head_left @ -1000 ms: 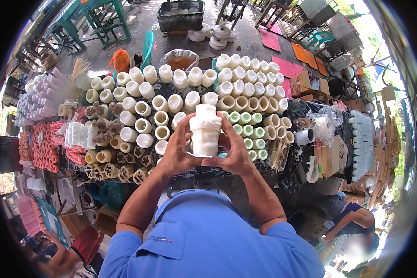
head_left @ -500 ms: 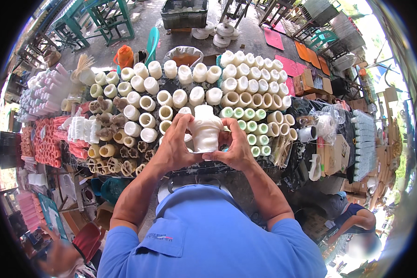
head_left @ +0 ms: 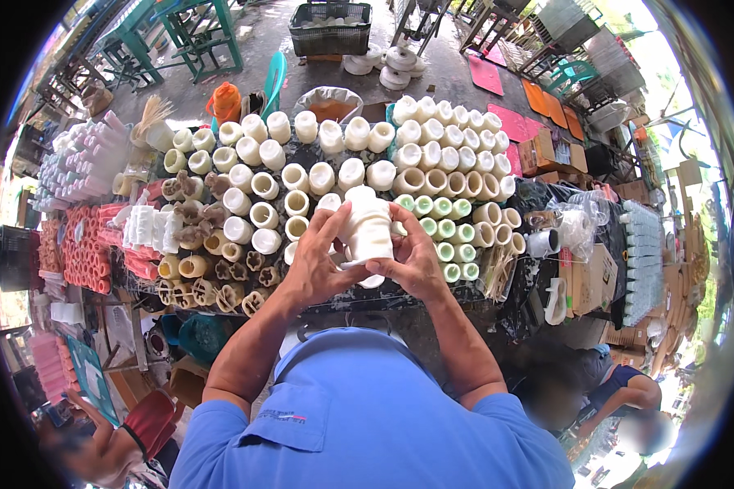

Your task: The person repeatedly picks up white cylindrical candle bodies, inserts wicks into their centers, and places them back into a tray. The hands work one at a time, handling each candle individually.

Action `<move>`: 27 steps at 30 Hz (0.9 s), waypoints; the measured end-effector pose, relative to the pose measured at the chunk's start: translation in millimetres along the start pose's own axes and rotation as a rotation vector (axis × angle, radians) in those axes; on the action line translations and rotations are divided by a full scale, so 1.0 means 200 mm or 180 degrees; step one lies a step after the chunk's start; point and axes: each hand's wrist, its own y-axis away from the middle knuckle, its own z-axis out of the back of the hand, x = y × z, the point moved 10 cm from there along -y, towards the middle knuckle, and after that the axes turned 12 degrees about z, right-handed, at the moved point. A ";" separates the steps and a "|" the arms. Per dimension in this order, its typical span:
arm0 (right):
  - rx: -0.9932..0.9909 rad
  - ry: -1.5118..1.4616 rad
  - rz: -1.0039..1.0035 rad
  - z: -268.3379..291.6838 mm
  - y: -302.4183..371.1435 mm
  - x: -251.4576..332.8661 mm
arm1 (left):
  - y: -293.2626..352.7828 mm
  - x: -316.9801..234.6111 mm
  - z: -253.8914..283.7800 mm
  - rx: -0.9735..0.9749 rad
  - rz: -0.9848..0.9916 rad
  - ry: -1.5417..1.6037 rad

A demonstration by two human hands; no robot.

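Observation:
Just above the near middle of a crowded table, a white, waxy moulded piece (head_left: pixel 369 235) with a wavy, stepped side is held between both hands. My left hand (head_left: pixel 320 259) closes on its left side, thumb near the lower end. On the other side my right hand (head_left: pixel 414 259) grips it, fingers curled along the edge and thumb at the bottom. The piece leans, its narrower end away from me. Around it stand rows of off-white hollow cylinders (head_left: pixel 295 176). Shorter cylinders with pale green insides (head_left: pixel 445 230) are to the right of my right hand.
Star-shaped brown and yellowish hollow pieces (head_left: pixel 227 270) and pink tubes (head_left: pixel 87 253) fill the table's left. Toward the right are a grey-white cup (head_left: pixel 541 242) and a cardboard box (head_left: pixel 591 279). Other people (head_left: pixel 628 393) are at the lower right and lower left.
The white piece has been tilted and turned in my hands, with its lower end shifting right. Both hands still grip it. The person at the lower left has moved.

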 end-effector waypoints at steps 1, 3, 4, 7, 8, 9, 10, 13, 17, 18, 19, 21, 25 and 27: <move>-0.0010 0.0071 -0.0153 0.00 0.01 -0.02 | 0.01 0.00 0.00 -0.0010 -0.0065 0.0020; 0.0083 0.0542 0.0045 0.00 0.02 0.01 | 0.03 -0.02 0.02 -0.0184 -0.0310 0.0113; 0.0111 0.0770 0.0129 0.00 0.02 0.02 | 0.02 -0.01 0.02 -0.0103 -0.0285 0.0164; 0.0024 0.0778 0.0250 -0.02 0.05 0.02 | 0.00 0.02 0.02 0.0109 -0.0212 0.0322; 0.0011 0.0759 0.0361 -0.03 0.04 0.03 | -0.02 0.02 0.03 0.0156 -0.0301 0.0269; -0.0049 0.1007 0.0370 -0.03 0.04 0.02 | -0.03 0.01 0.03 0.0220 -0.0373 0.0218; -0.0128 0.1015 0.0528 -0.03 0.03 0.04 | -0.03 0.01 0.03 0.0292 -0.0433 0.0180; -0.0286 0.1103 0.1185 -0.05 0.01 0.13 | -0.06 0.01 0.04 0.0291 -0.0591 0.0093; -0.0105 0.2780 0.1573 -0.08 0.02 0.24 | -0.10 0.07 0.00 0.0472 -0.0104 0.0422; -0.0277 0.2021 0.1103 -0.02 0.01 0.17 | -0.10 0.11 -0.02 0.0499 0.0144 0.0424; -0.0439 0.1264 0.0636 0.02 0.02 0.10 | -0.10 0.09 -0.02 0.0392 0.0126 0.0672; -0.0614 -0.0045 0.0187 0.05 0.02 -0.01 | -0.08 0.09 -0.04 0.0147 0.0283 0.1077; -0.0817 -0.0956 0.0048 0.03 0.01 -0.11 | 0.00 -0.06 -0.02 -0.0936 -0.0711 -0.0439; -0.0500 -0.0650 -0.0521 0.00 0.02 -0.16 | -0.06 0.05 -0.08 -0.0413 -0.0307 0.0135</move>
